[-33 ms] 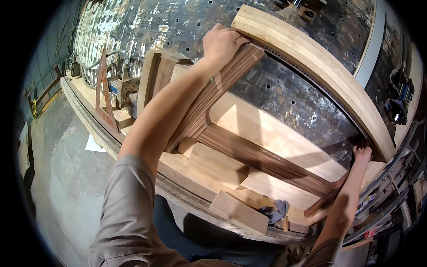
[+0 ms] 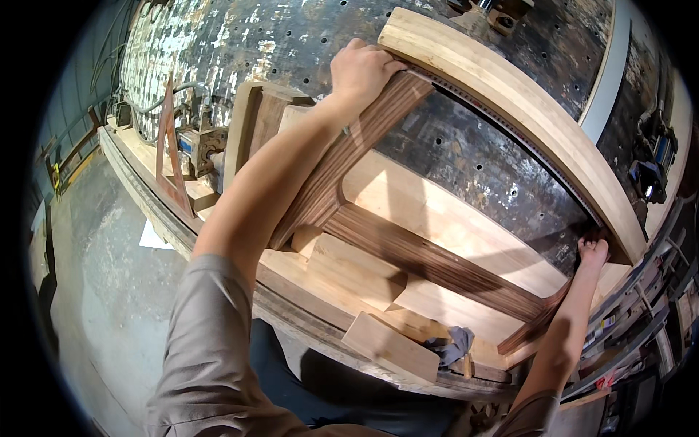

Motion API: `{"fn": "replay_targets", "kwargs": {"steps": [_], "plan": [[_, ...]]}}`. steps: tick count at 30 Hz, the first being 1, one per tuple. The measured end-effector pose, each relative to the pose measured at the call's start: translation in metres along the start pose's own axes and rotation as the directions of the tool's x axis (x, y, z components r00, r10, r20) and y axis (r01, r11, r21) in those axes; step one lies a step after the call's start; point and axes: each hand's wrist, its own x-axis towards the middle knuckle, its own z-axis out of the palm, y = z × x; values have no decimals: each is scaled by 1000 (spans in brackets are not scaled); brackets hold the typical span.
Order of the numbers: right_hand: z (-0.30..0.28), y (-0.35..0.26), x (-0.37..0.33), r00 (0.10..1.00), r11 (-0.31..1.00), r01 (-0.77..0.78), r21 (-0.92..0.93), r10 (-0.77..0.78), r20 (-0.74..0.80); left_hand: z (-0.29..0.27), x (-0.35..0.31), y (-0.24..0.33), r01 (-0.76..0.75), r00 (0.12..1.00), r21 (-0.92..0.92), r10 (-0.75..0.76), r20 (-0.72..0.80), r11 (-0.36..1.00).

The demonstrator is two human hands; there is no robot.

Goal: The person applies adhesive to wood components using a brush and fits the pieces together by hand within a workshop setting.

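Note:
A thin marked strip that looks like a measuring tape (image 2: 470, 96) runs along the near side of a thick pale wooden beam (image 2: 510, 76). At the tape's upper left end, my left hand (image 2: 362, 71) is closed, with its fingertips tucked against the beam and the corner of a dark-grained wooden frame (image 2: 429, 251). My right hand (image 2: 594, 250) pinches near the tape's other end, beside the beam's right end; its fingertips are partly in shadow. The frame has two side legs joined by a lower rail, and lies on the workbench.
Pale wooden blocks (image 2: 353, 271) and a board (image 2: 437, 211) lie against the frame's rail. A grey glove or cloth (image 2: 455, 344) rests at the near edge. Clamps (image 2: 195, 146) stand at left on the perforated metal bench top (image 2: 320, 44). A metal bar (image 2: 610, 73) lies at right.

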Motion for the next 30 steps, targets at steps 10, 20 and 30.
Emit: {"fn": "replay_targets", "kwargs": {"steps": [10, 20, 30], "plan": [[14, 9, -16, 999, 999, -23, 43, 24, -26, -10, 3, -3, -13, 998, 16, 12, 63, 1000], [12, 12, -20, 1000, 999, 2, 48, -2, -14, -9, 3, 0, -11, 997, 25, 9, 77, 1000], [12, 13, -27, 999, 998, -17, 56, 15, 32, -14, 0, -6, -7, 997, 50, 3, 81, 999]]}}
